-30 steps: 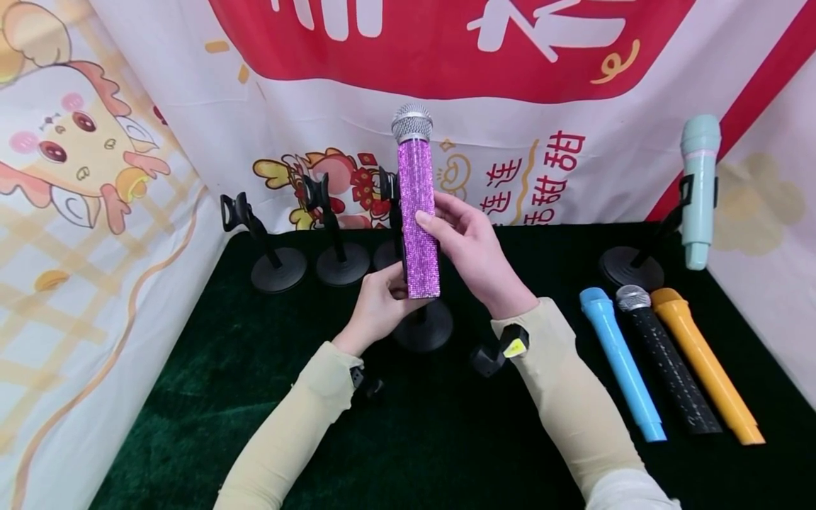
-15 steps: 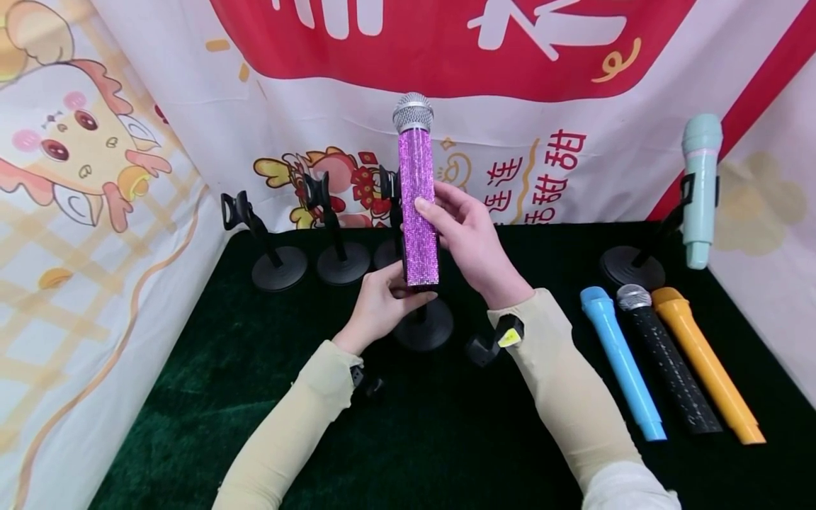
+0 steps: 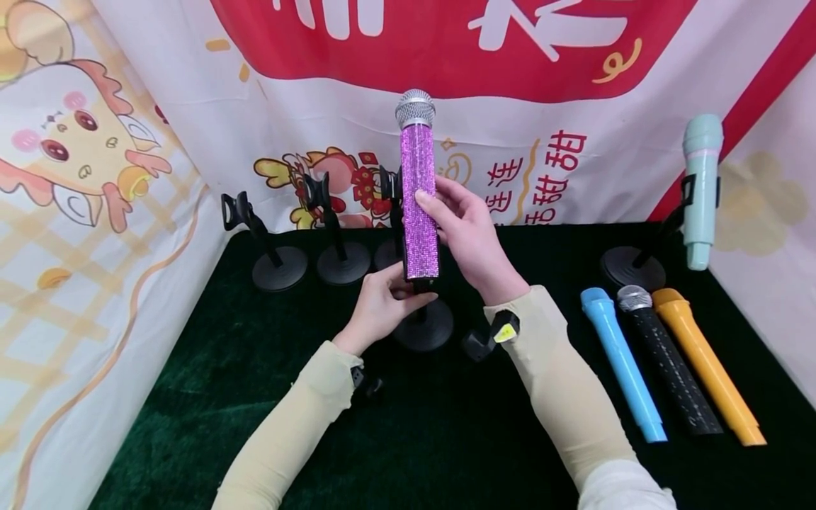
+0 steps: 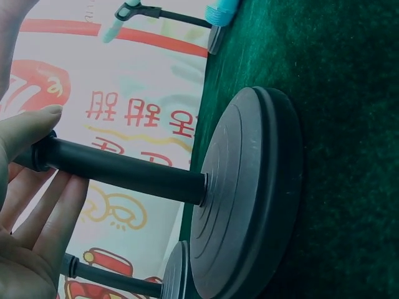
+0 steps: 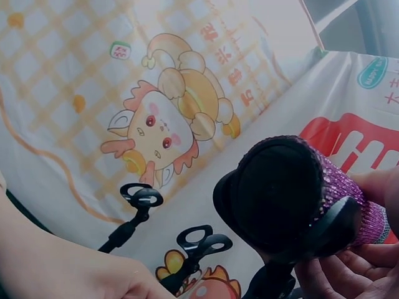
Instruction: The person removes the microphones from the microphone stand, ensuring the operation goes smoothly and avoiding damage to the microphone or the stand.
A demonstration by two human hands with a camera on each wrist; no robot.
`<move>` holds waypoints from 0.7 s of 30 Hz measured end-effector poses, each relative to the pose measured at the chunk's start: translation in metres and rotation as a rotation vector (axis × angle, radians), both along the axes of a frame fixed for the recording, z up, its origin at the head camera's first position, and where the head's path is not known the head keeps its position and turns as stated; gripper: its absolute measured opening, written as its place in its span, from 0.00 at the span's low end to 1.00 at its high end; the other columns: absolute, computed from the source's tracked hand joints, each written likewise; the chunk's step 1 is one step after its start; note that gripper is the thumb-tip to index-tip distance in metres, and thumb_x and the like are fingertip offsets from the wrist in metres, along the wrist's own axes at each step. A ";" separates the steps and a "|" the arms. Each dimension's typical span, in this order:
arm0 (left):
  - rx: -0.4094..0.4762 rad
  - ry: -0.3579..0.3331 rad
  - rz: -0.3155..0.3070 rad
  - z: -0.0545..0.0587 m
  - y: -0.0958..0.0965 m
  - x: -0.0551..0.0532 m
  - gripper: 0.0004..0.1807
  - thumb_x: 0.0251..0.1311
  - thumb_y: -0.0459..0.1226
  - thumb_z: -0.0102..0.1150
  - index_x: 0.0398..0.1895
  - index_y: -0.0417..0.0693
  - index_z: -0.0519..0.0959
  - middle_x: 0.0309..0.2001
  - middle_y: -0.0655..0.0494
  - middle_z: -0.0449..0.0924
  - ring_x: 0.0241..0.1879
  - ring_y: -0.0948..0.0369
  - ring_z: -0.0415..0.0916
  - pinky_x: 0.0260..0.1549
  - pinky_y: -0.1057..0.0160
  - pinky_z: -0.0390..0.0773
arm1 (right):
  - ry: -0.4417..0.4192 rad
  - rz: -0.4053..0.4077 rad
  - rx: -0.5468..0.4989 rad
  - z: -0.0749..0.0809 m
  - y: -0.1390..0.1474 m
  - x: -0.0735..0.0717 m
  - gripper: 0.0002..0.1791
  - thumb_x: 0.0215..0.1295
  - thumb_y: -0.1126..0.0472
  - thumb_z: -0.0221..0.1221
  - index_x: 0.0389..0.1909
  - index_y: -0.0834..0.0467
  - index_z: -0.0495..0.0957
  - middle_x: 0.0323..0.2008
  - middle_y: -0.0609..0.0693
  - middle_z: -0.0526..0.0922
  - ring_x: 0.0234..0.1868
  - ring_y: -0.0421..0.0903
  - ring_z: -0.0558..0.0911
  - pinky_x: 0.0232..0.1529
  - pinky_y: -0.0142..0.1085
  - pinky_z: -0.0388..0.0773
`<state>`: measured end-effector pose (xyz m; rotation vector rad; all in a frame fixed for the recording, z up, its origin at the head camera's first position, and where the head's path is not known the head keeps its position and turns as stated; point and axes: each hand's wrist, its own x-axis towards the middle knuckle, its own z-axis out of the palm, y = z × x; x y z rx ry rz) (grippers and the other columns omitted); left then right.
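A microphone with a silver mesh head and a purple glittery body stands nearly upright in the middle of the head view. My right hand grips its body, thumb across the front. Below, my left hand holds the upper part of a black microphone stand, thumb on one side and fingers on the other. The stand's round base rests on the table. In the right wrist view the microphone's black bottom end faces the camera, with the black clip arm against its side.
Several more black stands with bare clips line the back left. At the right, a stand's clip carries a mint-green microphone. Blue, black and orange microphones lie before it on the dark green cloth. Printed fabric hangs behind.
My right hand and the purple microphone have moved up slightly, so more of the stand shows under its bottom end. My left hand stays in place on the stand.
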<state>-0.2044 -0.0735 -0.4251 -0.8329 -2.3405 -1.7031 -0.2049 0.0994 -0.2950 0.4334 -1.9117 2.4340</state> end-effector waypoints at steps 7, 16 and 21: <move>-0.005 0.003 0.002 -0.001 -0.001 0.000 0.21 0.60 0.41 0.75 0.56 0.56 0.82 0.43 0.63 0.87 0.38 0.65 0.85 0.40 0.63 0.86 | 0.005 -0.021 -0.011 0.001 -0.001 -0.002 0.26 0.74 0.57 0.61 0.69 0.60 0.71 0.55 0.60 0.79 0.51 0.53 0.82 0.48 0.40 0.84; -0.009 -0.016 -0.025 0.002 -0.001 0.000 0.21 0.60 0.42 0.74 0.57 0.55 0.82 0.46 0.64 0.87 0.41 0.65 0.85 0.41 0.62 0.85 | -0.011 0.017 0.005 0.004 0.003 0.001 0.28 0.74 0.58 0.61 0.71 0.58 0.69 0.57 0.60 0.78 0.55 0.54 0.80 0.53 0.42 0.83; -0.017 -0.018 -0.024 0.002 -0.002 0.000 0.22 0.60 0.43 0.74 0.57 0.56 0.82 0.47 0.64 0.86 0.41 0.65 0.85 0.41 0.62 0.85 | -0.015 0.046 0.021 0.002 0.006 0.005 0.30 0.73 0.58 0.62 0.73 0.57 0.67 0.60 0.59 0.76 0.58 0.53 0.79 0.57 0.43 0.80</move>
